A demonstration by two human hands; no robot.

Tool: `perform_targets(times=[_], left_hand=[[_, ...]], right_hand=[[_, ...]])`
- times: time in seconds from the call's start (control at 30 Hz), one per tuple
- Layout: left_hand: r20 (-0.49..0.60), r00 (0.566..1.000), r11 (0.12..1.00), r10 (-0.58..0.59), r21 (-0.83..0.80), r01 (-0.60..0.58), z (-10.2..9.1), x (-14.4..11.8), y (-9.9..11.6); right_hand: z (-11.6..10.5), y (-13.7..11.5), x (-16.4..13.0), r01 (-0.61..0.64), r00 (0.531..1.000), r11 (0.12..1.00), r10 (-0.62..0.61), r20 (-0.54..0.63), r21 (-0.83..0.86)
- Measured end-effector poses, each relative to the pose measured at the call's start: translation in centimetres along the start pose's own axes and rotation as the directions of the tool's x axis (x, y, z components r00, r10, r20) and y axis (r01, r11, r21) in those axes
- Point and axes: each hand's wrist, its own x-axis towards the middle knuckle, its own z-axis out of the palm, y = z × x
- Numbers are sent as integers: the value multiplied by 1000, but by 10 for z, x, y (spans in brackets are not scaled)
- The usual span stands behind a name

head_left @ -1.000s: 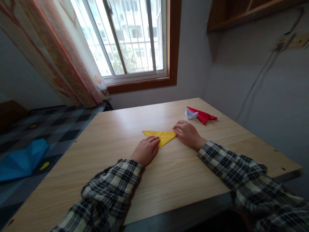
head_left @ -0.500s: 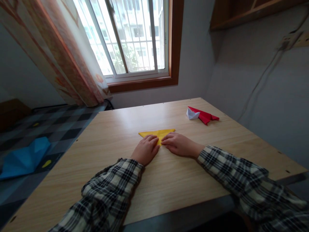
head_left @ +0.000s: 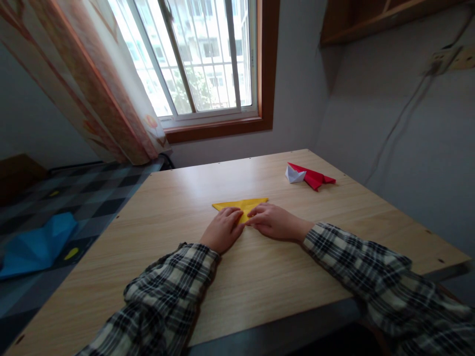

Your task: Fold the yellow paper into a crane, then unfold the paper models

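Note:
A yellow folded paper lies on the wooden table, its long edge facing away from me and its two points spread left and right. My left hand is closed on its near left part, fingers bent and thumb low. From the other side my right hand grips the near right part, with thumb and fingers close together. The fingertips of both hands almost meet at the lower corner of the paper, and they hide part of it.
Toward the table's far right, a white paper boat rests against a red paper plane. Left of the table, a blue folded paper lies on a checked cloth. A curtain hangs beside the window.
Both hands stay on the yellow paper. The right fingertips have shifted very slightly at its lower corner, and the whole view has moved a little.

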Motion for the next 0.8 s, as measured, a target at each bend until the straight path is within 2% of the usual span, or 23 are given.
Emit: perform_targets(times=[0.8], left_hand=[[30, 999, 1000, -25, 10, 24, -2, 0, 1]], right_hand=[[0, 3, 1, -41, 999, 998, 41, -7, -40]])
